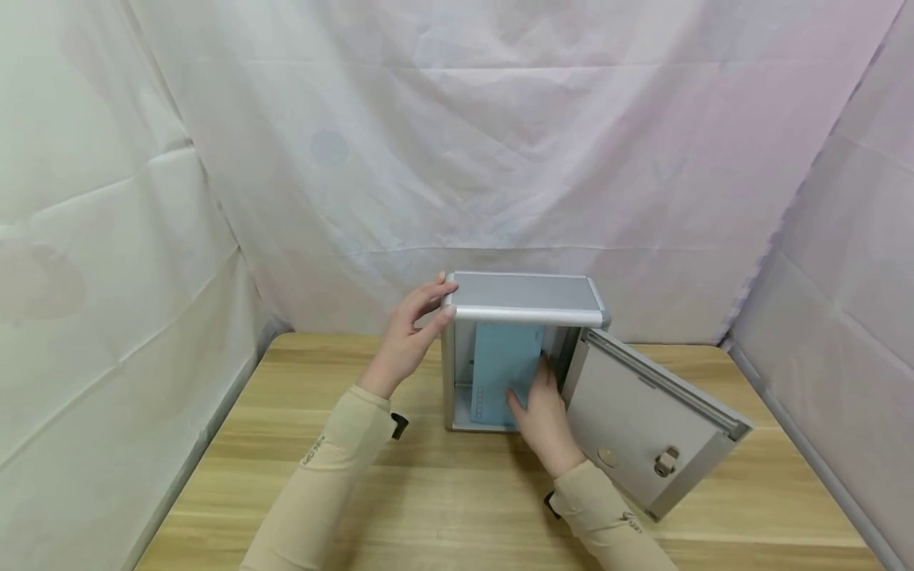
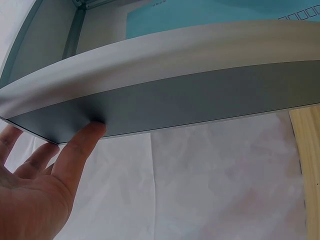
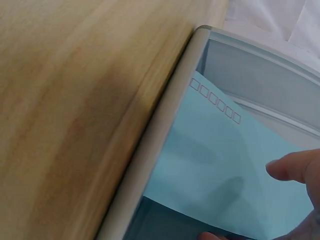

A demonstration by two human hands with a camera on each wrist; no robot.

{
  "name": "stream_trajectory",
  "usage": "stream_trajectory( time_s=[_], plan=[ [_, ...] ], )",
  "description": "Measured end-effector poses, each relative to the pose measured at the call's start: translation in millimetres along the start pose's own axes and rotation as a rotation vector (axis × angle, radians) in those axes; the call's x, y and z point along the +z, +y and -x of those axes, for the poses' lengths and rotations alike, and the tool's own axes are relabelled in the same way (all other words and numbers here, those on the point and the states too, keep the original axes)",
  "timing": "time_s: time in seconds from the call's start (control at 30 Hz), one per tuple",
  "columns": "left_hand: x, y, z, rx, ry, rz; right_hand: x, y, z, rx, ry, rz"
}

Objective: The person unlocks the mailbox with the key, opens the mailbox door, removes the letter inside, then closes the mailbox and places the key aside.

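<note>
We see a bare left hand (image 2: 42, 195) at lower left, its fingers spread at the corner of a grey open-fronted box (image 2: 32, 52). One fingertip touches the flat dark-grey panel (image 2: 190, 95), which is bordered by a smooth, rounded silver-grey rim (image 2: 175, 50). Past that rim we make out a light-blue paper sheet (image 2: 200, 12) with small outlined squares (image 2: 303, 14). We also see pale whitish fabric (image 2: 200, 170) and, far right, light-brown wood (image 2: 311, 165).

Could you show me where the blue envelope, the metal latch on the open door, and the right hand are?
Blue envelope (image 3: 220, 155): right wrist view, middle of its visible face.
Metal latch (image 1: 666, 461): head view, its body.
Right hand (image 1: 546, 419): head view, back of the hand.
</note>
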State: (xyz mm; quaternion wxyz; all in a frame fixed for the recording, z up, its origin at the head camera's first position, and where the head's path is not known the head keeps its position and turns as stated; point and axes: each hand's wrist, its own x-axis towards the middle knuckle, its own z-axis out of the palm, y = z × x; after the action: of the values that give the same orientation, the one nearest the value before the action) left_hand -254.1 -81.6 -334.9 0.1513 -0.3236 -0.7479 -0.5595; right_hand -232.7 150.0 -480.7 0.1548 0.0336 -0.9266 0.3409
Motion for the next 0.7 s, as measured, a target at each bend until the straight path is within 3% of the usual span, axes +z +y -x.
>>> stream_trajectory(
  time_s=[0.33,0.7],
  plan=[
    [1.6,2.4,5.9,-0.028,0.005,0.004,5.9,5.4,2.9,-0.002,0.054,-0.035],
    [0.9,2.6,1.6,-0.021,0.011,0.001,-4.3,0.3,-2.0,-0.184,0.218,-0.079]
  ],
)
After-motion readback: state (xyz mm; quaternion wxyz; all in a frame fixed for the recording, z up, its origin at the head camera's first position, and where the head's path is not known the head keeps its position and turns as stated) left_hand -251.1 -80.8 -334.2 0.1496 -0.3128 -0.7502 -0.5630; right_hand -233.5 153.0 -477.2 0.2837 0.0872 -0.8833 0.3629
